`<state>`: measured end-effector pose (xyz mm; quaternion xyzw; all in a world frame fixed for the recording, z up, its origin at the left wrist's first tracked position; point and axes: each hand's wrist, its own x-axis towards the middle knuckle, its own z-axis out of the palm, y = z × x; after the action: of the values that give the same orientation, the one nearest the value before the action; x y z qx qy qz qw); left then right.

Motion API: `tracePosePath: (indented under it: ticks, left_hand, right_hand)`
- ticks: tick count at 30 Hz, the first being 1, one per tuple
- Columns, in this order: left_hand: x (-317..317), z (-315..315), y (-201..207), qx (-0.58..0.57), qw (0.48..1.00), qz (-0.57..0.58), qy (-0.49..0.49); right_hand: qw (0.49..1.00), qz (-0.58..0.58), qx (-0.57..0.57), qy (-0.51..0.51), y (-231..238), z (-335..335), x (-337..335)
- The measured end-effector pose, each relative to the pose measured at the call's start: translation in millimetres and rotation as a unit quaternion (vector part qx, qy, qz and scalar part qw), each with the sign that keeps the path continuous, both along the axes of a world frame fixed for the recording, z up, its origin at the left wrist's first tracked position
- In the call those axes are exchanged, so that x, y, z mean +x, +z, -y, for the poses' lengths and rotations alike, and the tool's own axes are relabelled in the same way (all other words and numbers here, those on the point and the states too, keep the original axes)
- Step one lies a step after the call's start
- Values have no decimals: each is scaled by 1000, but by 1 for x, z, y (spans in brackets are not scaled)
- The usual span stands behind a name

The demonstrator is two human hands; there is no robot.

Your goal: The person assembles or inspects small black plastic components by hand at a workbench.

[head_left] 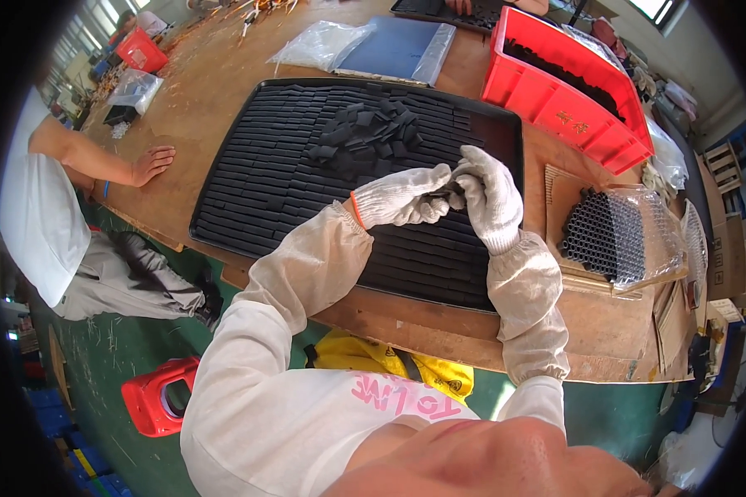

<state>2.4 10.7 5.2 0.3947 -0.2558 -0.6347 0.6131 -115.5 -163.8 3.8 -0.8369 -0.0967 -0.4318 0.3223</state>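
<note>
A large black tray (224, 195) lies on the table before me, its bottom covered with rows of thin black rectangular pieces (261, 157). On top of the rows sits a loose heap of black pieces (365, 137). Over the tray's right part, my hands meet, both in white knit gloves. My left hand (406, 197) has its fingers closed round small black pieces (452, 192). Fingers bent, my right hand (491, 199) pinches at the same pieces from the other side. The gloves partly hide them.
A red bin (547, 99) of black pieces stands at the back right. Near it lies a black honeycomb-like block (601, 236) in plastic. A blue sheet (394, 45) with plastic lies beyond the tray. On the left, another person's hand (153, 164) rests on the table (182, 124).
</note>
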Motion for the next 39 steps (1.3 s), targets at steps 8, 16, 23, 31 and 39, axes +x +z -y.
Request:
tracePosePath:
  ticks: [8,16,23,31,39]
  left_hand:
    - [6,0,-30,4,998,-42,56]
    - [-5,16,-7,-60,996,-33,56]
    - [-40,21,1,-2,997,56,50]
    - [-75,70,-1,-33,995,85,-34]
    - [-93,63,9,24,985,169,-11]
  right_hand:
    - [998,35,8,47,6,-7,6]
    - [999,-26,36,-3,28,10,-31]
    - [931,-9,-140,-337,11,66,-136]
    - [867,-80,-260,-417,-18,86,-164]
    - [856,-56,-270,-438,-19,75,-151]
